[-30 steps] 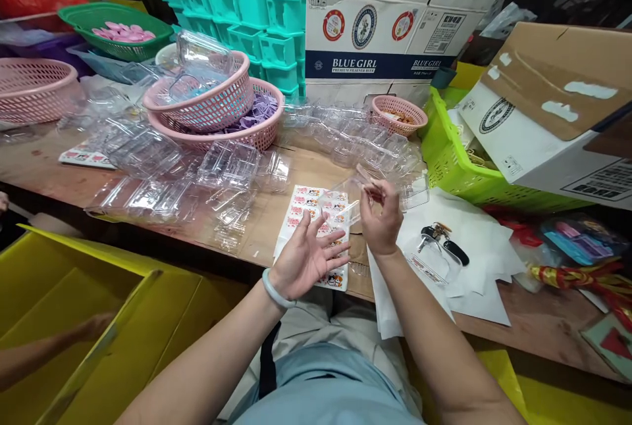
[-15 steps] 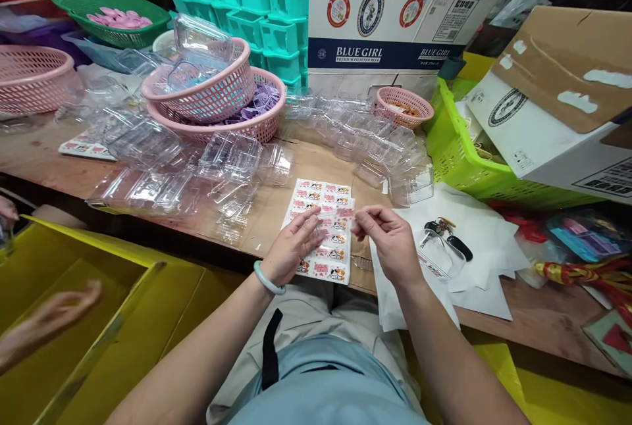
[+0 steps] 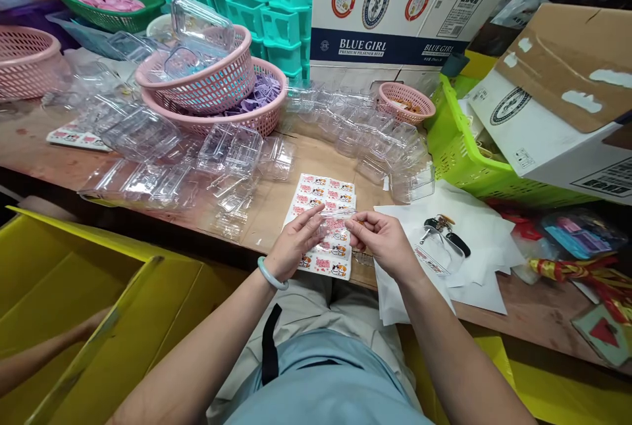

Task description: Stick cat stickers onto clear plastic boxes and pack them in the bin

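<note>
My left hand (image 3: pixel 300 238) and my right hand (image 3: pixel 381 239) meet over the near table edge, both pinched on a small clear plastic box (image 3: pixel 336 220) held between them. Directly beneath lies a sticker sheet (image 3: pixel 323 196) printed with small red and white labels. A pale green bangle circles my left wrist. Loose clear plastic boxes (image 3: pixel 232 152) are spread across the table beyond my hands.
Stacked pink baskets (image 3: pixel 217 93) sit at the back left, a small pink basket (image 3: pixel 405 97) near a green crate (image 3: pixel 457 149). Keys (image 3: pixel 444 231) lie on white paper. Yellow bins (image 3: pixel 74 293) are at lower left, with another person's arm (image 3: pixel 44 349).
My hands have come down and together from a raised, spread pose and now hold the clear box low over the sticker sheet. The other person's hand in the yellow bin has shifted.
</note>
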The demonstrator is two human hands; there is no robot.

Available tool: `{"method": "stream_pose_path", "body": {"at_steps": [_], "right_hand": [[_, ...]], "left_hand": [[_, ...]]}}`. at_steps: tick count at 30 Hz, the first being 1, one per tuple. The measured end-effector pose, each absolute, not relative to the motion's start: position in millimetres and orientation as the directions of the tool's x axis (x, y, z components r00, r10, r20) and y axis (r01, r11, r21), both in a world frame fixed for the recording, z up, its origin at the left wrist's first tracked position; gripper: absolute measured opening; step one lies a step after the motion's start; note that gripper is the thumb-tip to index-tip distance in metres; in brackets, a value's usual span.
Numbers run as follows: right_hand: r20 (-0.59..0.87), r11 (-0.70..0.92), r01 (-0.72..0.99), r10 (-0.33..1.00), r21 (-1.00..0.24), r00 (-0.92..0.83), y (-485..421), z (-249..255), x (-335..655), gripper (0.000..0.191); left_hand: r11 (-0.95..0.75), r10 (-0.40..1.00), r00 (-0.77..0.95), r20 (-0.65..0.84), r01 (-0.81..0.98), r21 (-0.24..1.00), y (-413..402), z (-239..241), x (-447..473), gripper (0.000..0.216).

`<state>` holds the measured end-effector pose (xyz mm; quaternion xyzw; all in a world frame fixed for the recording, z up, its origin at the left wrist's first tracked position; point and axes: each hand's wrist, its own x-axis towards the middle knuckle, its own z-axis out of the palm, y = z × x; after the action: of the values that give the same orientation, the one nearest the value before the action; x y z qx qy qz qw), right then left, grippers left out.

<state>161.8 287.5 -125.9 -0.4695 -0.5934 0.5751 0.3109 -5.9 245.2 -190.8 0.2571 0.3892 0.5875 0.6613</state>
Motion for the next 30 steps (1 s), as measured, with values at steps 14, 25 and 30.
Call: {"method": "stream_pose_path", "body": {"at_steps": [14,25,30], "right_hand": [[-0.164,-0.050,0.283,0.903,-0.958,-0.396,293.6,-128.8,161.6,0.040],[0.327,0.361,0.698,0.926,-0.618,-0.188,282.3,-145.3,164.8,0.035],[0.404,0.436,0.598,0.893,-0.673,-0.197,280.7,-148.9,179.0,0.083]], "left_hand": [[0.190,0.974,0.005,-0.226,-0.563,0.804,246.5,-189.5,-7.2,0.044],[0.090,0.986,-0.090,-0.142,-0.425,0.900,245.1,-188.0,4.3,0.057],[0.052,0.993,-0.080,-0.092,-0.404,0.913,238.0,-177.3,8.2,0.055]]}}
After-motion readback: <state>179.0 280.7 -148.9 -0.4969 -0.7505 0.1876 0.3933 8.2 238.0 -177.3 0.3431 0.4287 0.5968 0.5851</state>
